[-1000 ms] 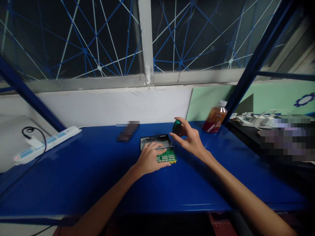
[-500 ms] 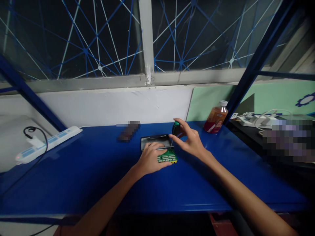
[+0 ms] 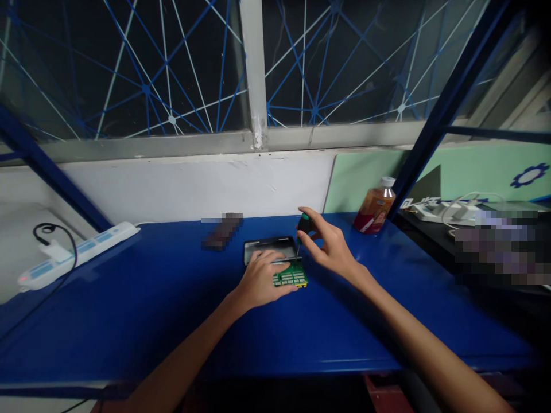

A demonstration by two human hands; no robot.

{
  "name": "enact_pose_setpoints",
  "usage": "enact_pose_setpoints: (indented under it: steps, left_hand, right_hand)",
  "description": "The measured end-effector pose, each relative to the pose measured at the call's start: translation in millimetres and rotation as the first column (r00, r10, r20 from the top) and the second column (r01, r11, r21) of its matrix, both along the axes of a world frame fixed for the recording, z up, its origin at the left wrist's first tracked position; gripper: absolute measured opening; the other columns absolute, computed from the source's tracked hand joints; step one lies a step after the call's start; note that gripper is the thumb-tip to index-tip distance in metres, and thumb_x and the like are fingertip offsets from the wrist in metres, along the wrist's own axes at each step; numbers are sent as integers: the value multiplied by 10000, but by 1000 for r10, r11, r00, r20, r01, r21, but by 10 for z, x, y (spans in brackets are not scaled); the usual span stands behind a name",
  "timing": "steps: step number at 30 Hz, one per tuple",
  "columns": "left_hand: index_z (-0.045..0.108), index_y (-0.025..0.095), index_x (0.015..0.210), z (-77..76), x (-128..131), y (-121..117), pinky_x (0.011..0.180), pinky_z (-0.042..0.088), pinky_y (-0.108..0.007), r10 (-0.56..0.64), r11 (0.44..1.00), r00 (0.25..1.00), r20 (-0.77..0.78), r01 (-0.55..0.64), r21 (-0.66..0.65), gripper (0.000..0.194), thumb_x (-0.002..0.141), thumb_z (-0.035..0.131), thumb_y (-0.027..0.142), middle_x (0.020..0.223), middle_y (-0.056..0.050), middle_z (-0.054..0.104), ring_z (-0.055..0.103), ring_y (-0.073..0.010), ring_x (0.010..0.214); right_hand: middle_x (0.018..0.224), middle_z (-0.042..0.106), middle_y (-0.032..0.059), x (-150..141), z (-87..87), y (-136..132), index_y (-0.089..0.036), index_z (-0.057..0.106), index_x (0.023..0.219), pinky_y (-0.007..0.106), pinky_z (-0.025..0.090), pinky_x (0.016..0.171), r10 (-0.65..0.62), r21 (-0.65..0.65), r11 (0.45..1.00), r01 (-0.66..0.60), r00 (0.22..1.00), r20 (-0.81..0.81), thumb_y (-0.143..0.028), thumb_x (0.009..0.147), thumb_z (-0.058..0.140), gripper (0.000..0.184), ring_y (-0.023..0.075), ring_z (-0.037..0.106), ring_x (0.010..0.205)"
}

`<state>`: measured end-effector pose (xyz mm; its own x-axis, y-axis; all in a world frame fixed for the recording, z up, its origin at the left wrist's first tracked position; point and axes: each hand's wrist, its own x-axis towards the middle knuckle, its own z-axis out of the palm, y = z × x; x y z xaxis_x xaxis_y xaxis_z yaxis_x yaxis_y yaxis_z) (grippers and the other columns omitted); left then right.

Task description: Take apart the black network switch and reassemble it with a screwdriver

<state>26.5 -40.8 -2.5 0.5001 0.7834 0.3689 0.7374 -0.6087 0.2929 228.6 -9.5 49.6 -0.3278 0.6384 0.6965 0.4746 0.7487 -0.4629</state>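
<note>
My left hand lies across a green circuit board, its fingers over the top and its thumb along the near edge. The board has rows of pale parts and a yellow strip at its front; its left part is hidden under the hand. Between the thumb and fingers of my right hand stands a screwdriver with a green and black handle, nearly upright. Its thin shaft points down to the board's far right part; whether the tip sits in a screw is too small to tell. Just behind the board lies an open dark case.
Blue table beneath everything. At the left is a white power strip with a black cable. A blurred-out dark object lies behind the case. A drink bottle stands at the back right, near a blue frame post.
My right thumb and fingers have closed in around the screwdriver handle, where the thumb was lower and farther out before. My left hand keeps its place on the board. The view has shifted slightly.
</note>
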Motion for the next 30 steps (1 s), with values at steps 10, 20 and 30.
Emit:
enact_pose_setpoints:
  steps: [10,20,30]
  left_hand:
    - [695,252,1079,5,-11,11,975,356,-510,-11,1000,1000,-8,11,3,462,711,712,531,1171,-83,631,530,-309,1126]
    - [690,291,1080,-30,-36,37,960,344,-517,-22,999,999,-46,23,27,461,712,696,568,1181,-62,625,506,-313,1129]
    - [698,274,1058,34,-5,12,938,367,-482,-18,999,999,-49,20,38,414,796,607,583,1152,-67,638,520,-292,1112]
  right_hand:
    - [1070,629,87,-12,16,5,-201,338,1409,327,562,678,28,-43,999,-27,999,36,-324,921,480,523,159,599,729]
    - [1135,613,103,-26,40,9,-194,349,1401,332,545,677,8,52,999,-13,995,100,-316,915,457,513,157,599,708]
    - [1024,635,92,-14,58,-5,-200,271,1410,357,523,631,-8,-47,999,15,990,140,-321,921,420,526,153,580,580]
